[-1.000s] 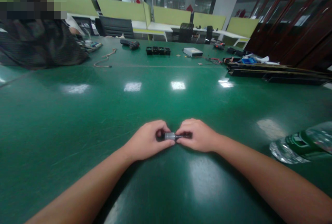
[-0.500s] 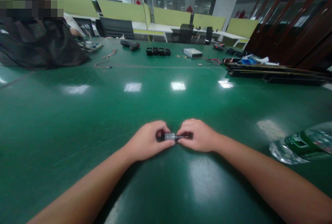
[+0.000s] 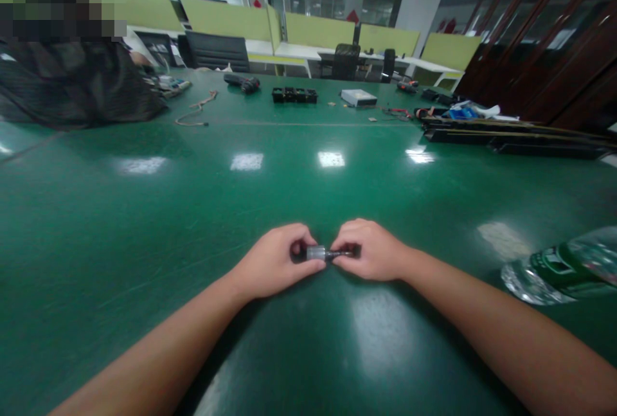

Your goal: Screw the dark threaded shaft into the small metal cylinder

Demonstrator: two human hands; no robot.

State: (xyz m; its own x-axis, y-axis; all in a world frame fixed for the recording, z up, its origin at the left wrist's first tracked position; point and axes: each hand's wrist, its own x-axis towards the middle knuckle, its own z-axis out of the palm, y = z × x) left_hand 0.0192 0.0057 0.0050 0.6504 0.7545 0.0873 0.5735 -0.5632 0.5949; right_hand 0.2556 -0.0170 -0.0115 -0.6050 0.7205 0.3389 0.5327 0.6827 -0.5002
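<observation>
Low over the green table [image 3: 308,197], my two hands meet at a small silver-grey cylinder [image 3: 316,253] lying sideways. A thin dark shaft [image 3: 340,253] runs from its right end. My left hand [image 3: 273,263] is closed in a pinch on the cylinder, thumb on the near side and fingers on the far side. My right hand [image 3: 372,252] pinches the shaft close to where it leaves the cylinder. The fingers partly cover both ends, and I cannot make out the piece's exact kind.
A water bottle [image 3: 562,269] lies on its side at the right. Farther back are black long strips [image 3: 511,139], a white box [image 3: 358,98], a row of black blocks [image 3: 294,95], a cordless drill [image 3: 242,83] and a cable [image 3: 196,109]. A dark bag [image 3: 81,85] stands far left.
My right hand has shifted very slightly up and to the right along the shaft. My left hand and the cylinder stay almost still.
</observation>
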